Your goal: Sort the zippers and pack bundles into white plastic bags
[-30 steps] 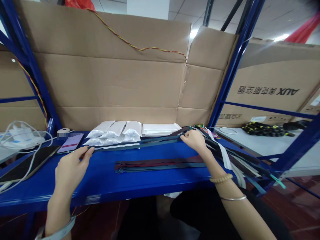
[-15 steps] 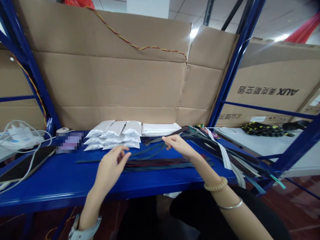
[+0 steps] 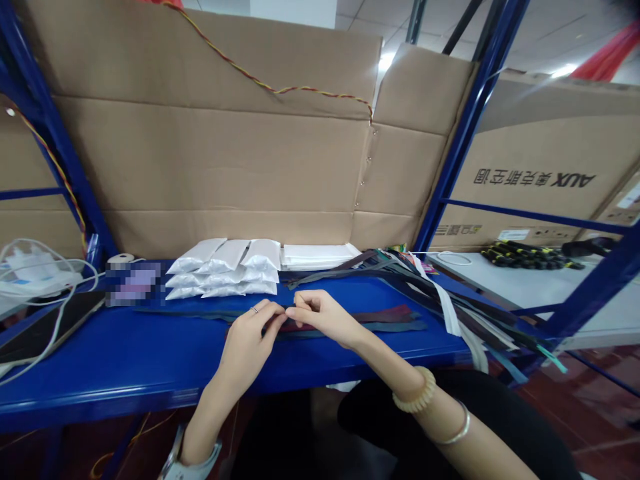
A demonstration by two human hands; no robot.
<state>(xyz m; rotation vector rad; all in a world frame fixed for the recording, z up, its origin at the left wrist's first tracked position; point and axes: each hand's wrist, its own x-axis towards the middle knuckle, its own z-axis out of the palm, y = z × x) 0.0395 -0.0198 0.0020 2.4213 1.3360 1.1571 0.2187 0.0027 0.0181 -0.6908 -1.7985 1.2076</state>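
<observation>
Head view: below centre, left hand (image 3: 250, 343) and right hand (image 3: 325, 319) meet over strips (image 3: 387, 316) on the bench (image 3: 125, 353), fingers pinched together; anything held is hidden.

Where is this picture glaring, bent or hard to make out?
In the head view, a ceiling light glares beside the cardboard; the blue posts lean, perhaps wide-lens distortion; a purplish patch is pixelated; the dark fabric strips look slightly soft.

Left hand (image 3: 250, 347) and right hand (image 3: 327, 320) held close together above the blue bench (image 3: 135, 360), dark strips (image 3: 390, 315) laid across it, white packets (image 3: 227, 270) stacked toward its back
</observation>
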